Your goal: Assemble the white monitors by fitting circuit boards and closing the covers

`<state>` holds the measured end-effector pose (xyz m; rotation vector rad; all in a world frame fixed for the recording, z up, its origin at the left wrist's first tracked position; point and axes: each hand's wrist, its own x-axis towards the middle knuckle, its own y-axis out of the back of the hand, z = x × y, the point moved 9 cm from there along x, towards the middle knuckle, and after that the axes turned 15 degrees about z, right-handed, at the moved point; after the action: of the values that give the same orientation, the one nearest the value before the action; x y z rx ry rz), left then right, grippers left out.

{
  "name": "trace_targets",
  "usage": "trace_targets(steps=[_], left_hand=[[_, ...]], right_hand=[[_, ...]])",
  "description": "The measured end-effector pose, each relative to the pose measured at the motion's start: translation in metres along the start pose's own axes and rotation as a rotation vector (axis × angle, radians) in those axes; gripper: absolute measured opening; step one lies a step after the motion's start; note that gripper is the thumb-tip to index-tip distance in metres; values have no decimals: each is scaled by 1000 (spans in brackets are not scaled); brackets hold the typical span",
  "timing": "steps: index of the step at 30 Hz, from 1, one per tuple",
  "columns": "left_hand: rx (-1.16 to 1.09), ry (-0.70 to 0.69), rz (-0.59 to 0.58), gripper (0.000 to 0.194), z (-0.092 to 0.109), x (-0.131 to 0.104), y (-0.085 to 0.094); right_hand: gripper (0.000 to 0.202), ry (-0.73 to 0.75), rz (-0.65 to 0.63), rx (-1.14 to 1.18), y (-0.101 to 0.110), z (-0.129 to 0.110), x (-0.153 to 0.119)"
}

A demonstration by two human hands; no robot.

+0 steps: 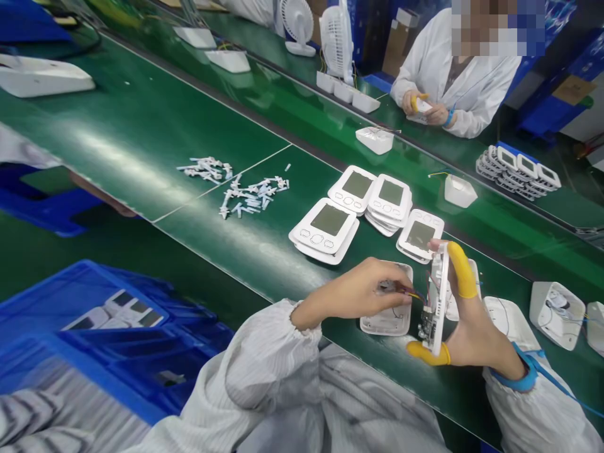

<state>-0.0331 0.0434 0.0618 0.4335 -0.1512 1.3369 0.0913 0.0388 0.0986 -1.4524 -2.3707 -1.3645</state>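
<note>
My right hand [472,321], with yellow covers on thumb and a finger, holds a white device panel [441,302] upright on edge, its circuit board facing left. My left hand [361,289] is closed in a pinch on thin coloured wires [415,294] that run to that board. Below and behind my left hand, an open white housing [387,322] lies on the green table. Just beyond the panel is a white device with a grey screen [421,234]. More screened devices [387,196], some stacked, lie farther left.
Small white connectors [255,195] lie scattered left of the devices. White housings with wires [557,314] stand at the right. Blue crates [94,327] are at lower left. Across the green conveyor [321,132], a person in a white coat [462,82] works near stacked devices [516,173].
</note>
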Motion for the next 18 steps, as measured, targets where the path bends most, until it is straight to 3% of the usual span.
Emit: trace_targets(steps=[8, 13, 15, 18], left_hand=[[192, -126, 246, 25, -22, -20, 26], [298, -141, 553, 22, -10, -62, 46], [376, -118, 618, 24, -3, -80, 41], [458, 38, 583, 37, -7, -96, 17]], right_hand=[[116, 38, -217, -183, -51, 11, -9], [115, 33, -254, -187, -62, 14, -12], [114, 9, -257, -162, -62, 14, -11], [113, -15, -253, -138, -62, 14, -9]])
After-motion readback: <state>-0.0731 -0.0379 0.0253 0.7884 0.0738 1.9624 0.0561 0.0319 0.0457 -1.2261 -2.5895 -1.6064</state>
